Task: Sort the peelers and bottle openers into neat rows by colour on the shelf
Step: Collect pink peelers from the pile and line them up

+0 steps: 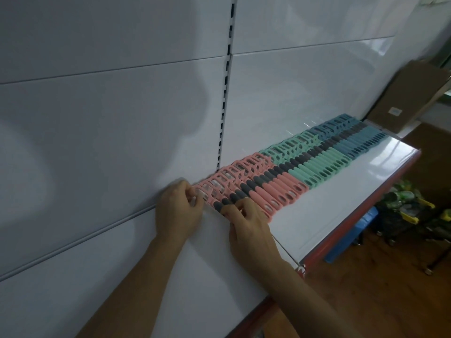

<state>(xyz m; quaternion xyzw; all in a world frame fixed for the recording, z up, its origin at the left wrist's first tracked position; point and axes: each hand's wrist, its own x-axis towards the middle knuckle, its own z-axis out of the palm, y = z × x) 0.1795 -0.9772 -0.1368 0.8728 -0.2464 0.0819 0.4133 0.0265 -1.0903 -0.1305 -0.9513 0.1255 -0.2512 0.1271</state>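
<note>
A long row of peelers lies against the back wall of the white shelf [329, 196]. The row runs in colour blocks: pink peelers [266, 186] nearest, mint green peelers [317, 164] in the middle, blue peelers [356, 140] at the far end. All have dark grey grips. My left hand [180, 211] pinches the head of the nearest pink peeler at the row's end. My right hand [249, 223] has its curled fingers on the handle end of the same few pink peelers, hiding them partly.
The shelf has a red front edge [353, 228] and a clear lip. A slotted upright [225, 84] runs up the white back panels. A cardboard box [405, 98] stands past the far end. Below right, the floor holds a blue stool [358, 230] and carts of goods.
</note>
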